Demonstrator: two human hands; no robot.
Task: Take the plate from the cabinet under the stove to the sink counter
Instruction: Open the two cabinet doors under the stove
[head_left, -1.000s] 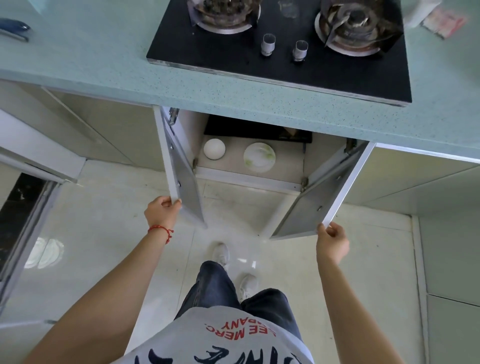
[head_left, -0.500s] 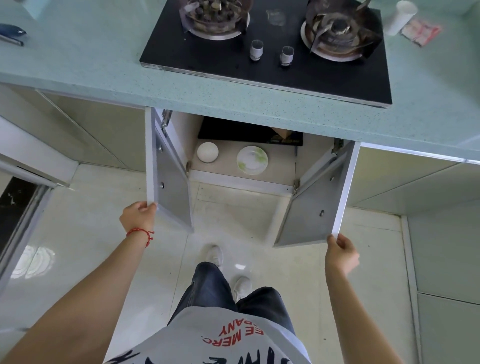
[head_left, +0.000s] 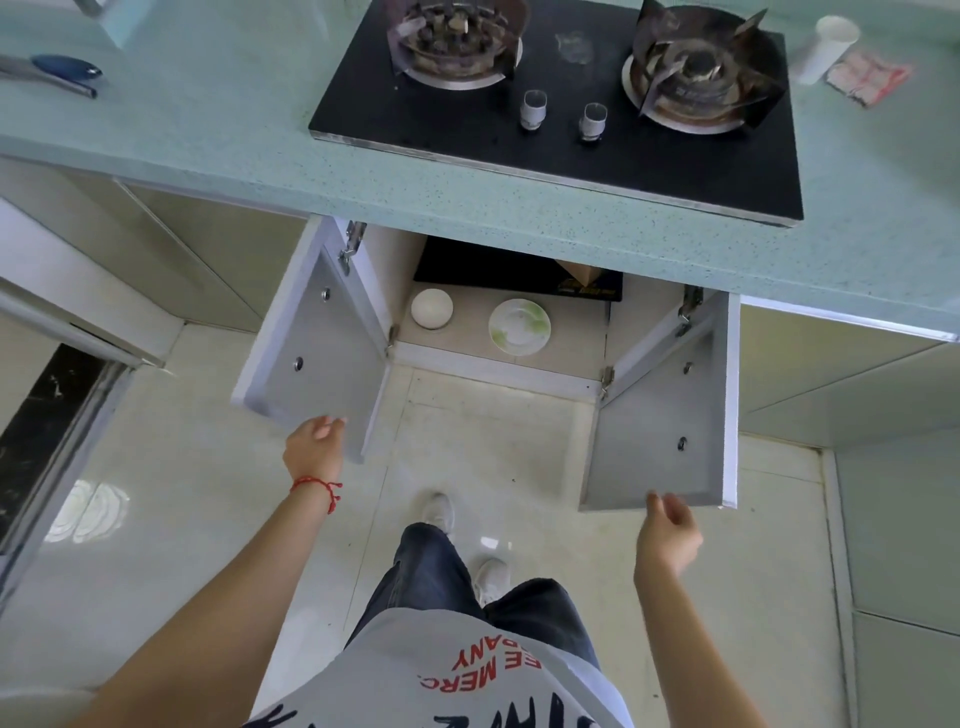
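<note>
A white plate with green marks (head_left: 519, 327) lies on the floor of the cabinet under the black gas stove (head_left: 561, 130). To its left sits a white upturned bowl (head_left: 432, 308). Both cabinet doors stand wide open: the left door (head_left: 317, 343) and the right door (head_left: 660, 421). My left hand (head_left: 314, 449), with a red string at the wrist, hovers just below the left door's lower edge, fingers loose. My right hand (head_left: 670, 535) is just under the right door's bottom edge, fingers apart. Neither hand holds anything.
A black flat box (head_left: 519, 275) with a brown carton lies at the back of the cabinet. On the green countertop (head_left: 218, 130) are a blue-handled tool (head_left: 57, 73) at the left and a white cup (head_left: 826, 47) with a cloth at the right. My legs and shoes stand on the tiled floor.
Both doors have swung wider open. My hands have come off the door edges and now hang free just below them.
</note>
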